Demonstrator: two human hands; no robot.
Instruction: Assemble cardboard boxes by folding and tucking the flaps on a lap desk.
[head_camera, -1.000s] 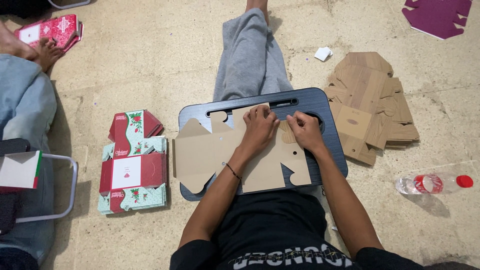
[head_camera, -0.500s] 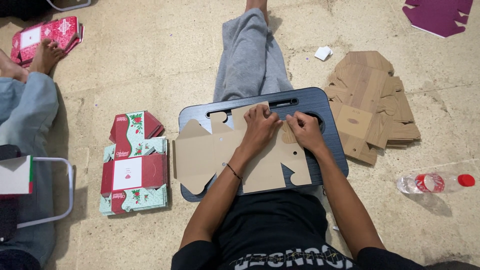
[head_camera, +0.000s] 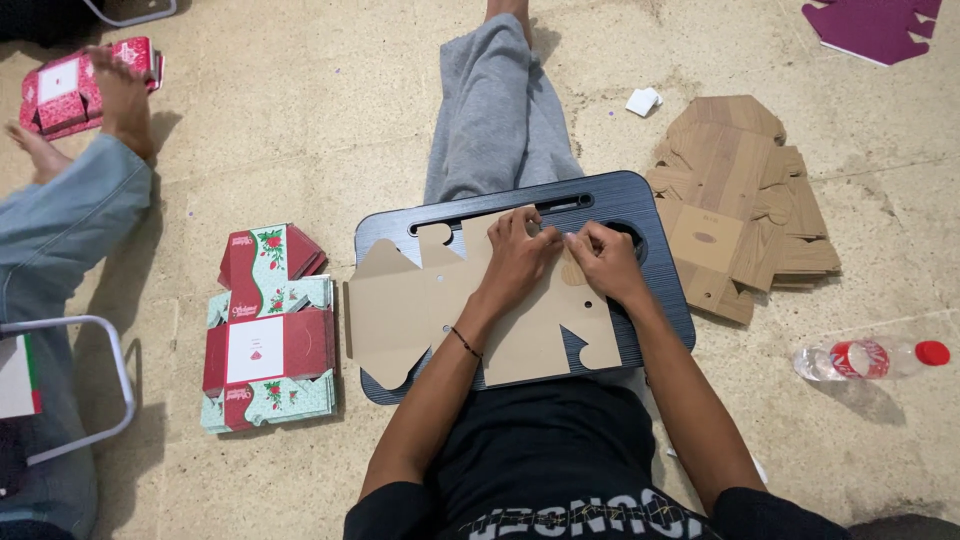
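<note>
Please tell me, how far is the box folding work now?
Looks done: a stack of red and green printed boxes lies folded flat on the floor. In hand: the left hand and right hand press a flat brown cardboard blank on the black lap tray. Left: a pile of brown blanks waits.

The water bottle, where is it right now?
In the head view the water bottle lies on its side on the floor at the person's right, just below the stack of brown cardboard blanks and beside the lap tray.
</note>
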